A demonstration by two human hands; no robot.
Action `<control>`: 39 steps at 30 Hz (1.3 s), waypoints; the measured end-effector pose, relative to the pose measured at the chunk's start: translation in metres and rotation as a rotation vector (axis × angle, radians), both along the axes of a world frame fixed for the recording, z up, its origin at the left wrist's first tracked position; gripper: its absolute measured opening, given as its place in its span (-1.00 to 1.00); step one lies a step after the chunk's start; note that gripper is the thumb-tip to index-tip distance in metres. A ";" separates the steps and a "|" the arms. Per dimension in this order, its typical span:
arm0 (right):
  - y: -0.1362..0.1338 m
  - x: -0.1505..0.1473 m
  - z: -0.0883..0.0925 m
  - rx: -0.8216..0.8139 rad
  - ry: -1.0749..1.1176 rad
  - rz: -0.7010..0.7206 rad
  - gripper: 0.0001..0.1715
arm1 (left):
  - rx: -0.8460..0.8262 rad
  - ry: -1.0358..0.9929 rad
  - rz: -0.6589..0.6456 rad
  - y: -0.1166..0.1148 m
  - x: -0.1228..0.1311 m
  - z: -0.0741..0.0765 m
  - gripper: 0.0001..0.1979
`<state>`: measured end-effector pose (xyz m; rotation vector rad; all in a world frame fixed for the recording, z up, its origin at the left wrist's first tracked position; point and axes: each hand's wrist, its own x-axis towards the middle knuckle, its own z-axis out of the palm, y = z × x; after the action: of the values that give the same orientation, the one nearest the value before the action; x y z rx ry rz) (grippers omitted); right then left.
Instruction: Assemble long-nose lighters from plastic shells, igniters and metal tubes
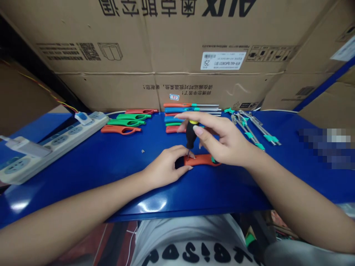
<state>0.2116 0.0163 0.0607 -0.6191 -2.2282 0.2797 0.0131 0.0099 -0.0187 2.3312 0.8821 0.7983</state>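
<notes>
An orange lighter [202, 160] with a green trigger lies on the blue table in front of me. My left hand [169, 164] pinches its left end between thumb and fingers, holding it against the tabletop. Above that end, my right hand [222, 138] grips a short screwdriver [191, 135] with a black handle and a yellow band. The screwdriver stands nearly upright, its tip down at the lighter's left end. Whether the tip sits in a screw is too small to tell. A few tiny screws [143, 151] lie left of my hands.
Behind my hands is a stack of assembled lighters [180, 109]. Orange and green handle shells [122, 129] lie to the left, beside a white power strip [59, 138]. Metal tubes with green parts [251, 129] lie at right. A large cardboard box [166, 55] walls off the back.
</notes>
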 end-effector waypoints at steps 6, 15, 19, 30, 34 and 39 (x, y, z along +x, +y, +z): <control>0.003 -0.007 -0.009 0.174 0.121 -0.181 -0.70 | -0.029 -0.005 0.039 -0.002 0.000 -0.001 -0.78; 0.002 -0.009 -0.012 -0.077 0.083 -0.059 -0.70 | -0.023 -0.012 0.048 -0.002 0.001 -0.001 -0.82; 0.001 -0.012 -0.013 0.067 -0.018 -0.116 -0.69 | -0.010 0.026 0.055 -0.003 0.002 -0.002 -0.81; 0.043 0.090 0.018 0.365 0.089 -0.818 -0.65 | 0.070 0.574 0.089 -0.007 -0.021 0.040 -0.57; 0.058 0.126 0.001 0.353 -0.063 -1.035 -0.63 | 0.075 0.574 0.037 -0.003 -0.008 0.036 -0.69; 0.069 0.143 -0.016 0.196 -0.082 -1.149 -0.63 | 0.063 0.516 -0.053 0.034 -0.003 0.037 -0.74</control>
<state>0.3543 0.0855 0.0447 -1.6560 -1.6008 -0.5446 0.0098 0.0442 0.0181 2.6533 1.0038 0.1971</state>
